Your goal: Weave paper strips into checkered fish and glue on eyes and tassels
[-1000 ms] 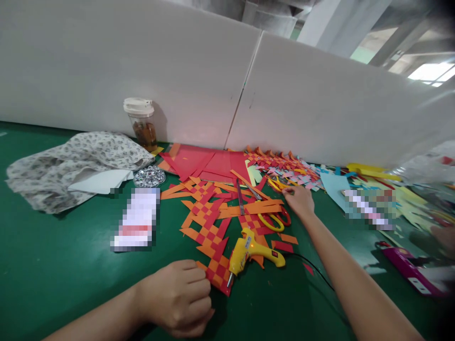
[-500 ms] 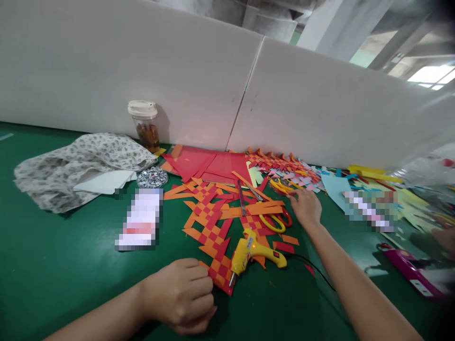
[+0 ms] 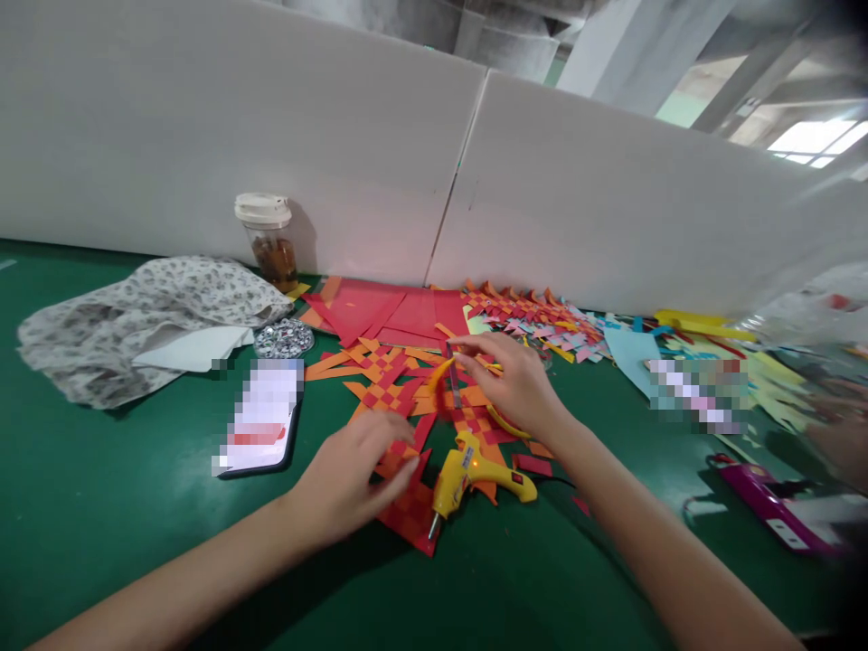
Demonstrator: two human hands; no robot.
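Note:
My right hand (image 3: 508,375) pinches a blurred yellow loop (image 3: 440,380) over the pile of orange and red paper strips. Scissors with a yellow handle (image 3: 507,423) lie partly hidden below that hand. My left hand (image 3: 359,466) hovers with thumb and fingers apart over a woven red-and-orange checkered paper strip (image 3: 413,520), holding nothing. To its right a yellow glue gun (image 3: 478,475) rests with its nozzle on the strip's near end. Red paper sheets (image 3: 380,312) lie behind the pile.
On the left are a phone (image 3: 264,420), patterned cloth (image 3: 169,289), a silvery round object (image 3: 283,339) and a lidded cup (image 3: 271,240). To the right lie folded paper pieces (image 3: 535,312), another phone (image 3: 692,396) and a purple device (image 3: 766,506). A person's hand (image 3: 841,425) shows at the right edge.
My right hand has moved left from the yellow items behind the scissors and now holds the loop. My left hand has opened from a fist and risen a little.

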